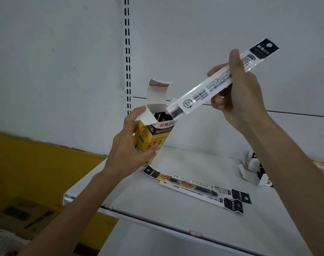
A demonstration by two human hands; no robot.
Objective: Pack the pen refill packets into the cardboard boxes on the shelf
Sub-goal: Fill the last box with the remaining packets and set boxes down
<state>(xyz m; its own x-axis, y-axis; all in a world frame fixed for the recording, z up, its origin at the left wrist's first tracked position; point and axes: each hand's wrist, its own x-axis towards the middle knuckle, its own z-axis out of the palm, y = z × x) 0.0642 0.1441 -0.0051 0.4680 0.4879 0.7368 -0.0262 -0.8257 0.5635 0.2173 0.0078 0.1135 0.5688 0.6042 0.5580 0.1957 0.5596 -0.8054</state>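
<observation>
My left hand (131, 145) grips a yellow cardboard box (153, 133) above the shelf, its top flaps open and dark packet ends showing inside. My right hand (238, 97) holds a long white pen refill packet (209, 87) tilted, its lower end at the box's open mouth and its black header up at the right. Two or three more refill packets (196, 187) lie flat on the white shelf (157, 209) below my hands.
Another opened black-and-white box (253, 169) lies on the shelf at the right, partly behind my right forearm. A slotted upright (127, 52) runs up the white back panel. Yellow wall and brown cartons (22, 215) sit lower left.
</observation>
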